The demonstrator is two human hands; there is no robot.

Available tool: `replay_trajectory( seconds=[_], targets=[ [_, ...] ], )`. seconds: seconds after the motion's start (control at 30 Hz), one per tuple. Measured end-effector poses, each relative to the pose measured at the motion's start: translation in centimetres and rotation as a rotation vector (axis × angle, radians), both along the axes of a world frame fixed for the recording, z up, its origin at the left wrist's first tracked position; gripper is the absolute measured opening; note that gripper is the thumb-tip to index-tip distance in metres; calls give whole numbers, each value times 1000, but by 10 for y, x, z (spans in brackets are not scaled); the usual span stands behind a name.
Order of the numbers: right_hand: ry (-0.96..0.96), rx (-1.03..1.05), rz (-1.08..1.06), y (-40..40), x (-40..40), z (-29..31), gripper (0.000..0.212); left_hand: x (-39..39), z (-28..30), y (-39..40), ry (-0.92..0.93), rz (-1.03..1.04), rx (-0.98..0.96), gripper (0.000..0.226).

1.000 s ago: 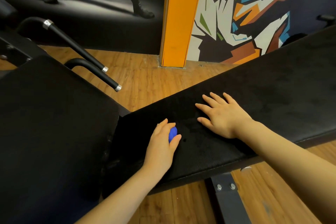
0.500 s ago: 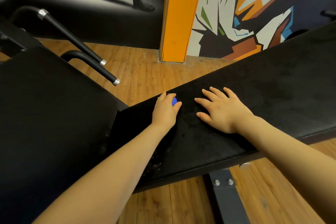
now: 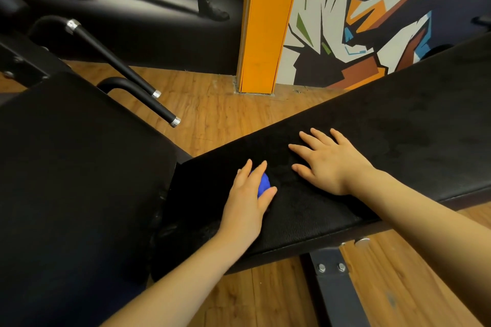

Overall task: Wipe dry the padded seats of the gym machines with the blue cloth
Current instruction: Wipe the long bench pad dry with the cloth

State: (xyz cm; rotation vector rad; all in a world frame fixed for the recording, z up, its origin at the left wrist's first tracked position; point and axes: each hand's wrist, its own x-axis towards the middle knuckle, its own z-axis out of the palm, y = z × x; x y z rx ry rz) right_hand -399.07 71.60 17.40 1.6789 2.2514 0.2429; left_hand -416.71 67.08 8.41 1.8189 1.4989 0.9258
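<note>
Two hands lie on one black padded bench seat (image 3: 358, 141). The left hand (image 3: 248, 194) grips the single blue cloth (image 3: 263, 186) against the padding; the right hand (image 3: 332, 162) rests flat, fingers spread. Two black handles (image 3: 125, 69) stand behind.

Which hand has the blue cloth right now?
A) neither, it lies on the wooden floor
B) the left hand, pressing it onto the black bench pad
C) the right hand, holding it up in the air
B: the left hand grips the blue cloth against the bench pad, while the right hand rests flat and empty beside it.
</note>
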Motion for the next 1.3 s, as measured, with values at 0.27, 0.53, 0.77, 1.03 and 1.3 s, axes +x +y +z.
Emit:
replay_trajectory(
  seconds=[0.27,0.53,0.77,1.03,1.3],
  targets=[
    [4,-2,-11,1,0,-1,58,30,24,79,-22,132,-44,56],
    [14,-1,-8,0,-2,0,55,18,20,44,39,27,-26,53],
    [32,24,3,-4,-3,2,54,4,3,-28,17,-61,8,54],
    [46,9,-51,-24,14,15,51,7,0,-27,8,-56,39,56],
    [42,51,-61,-36,19,14,50,25,21,22,-28,12,81,54]
  ],
)
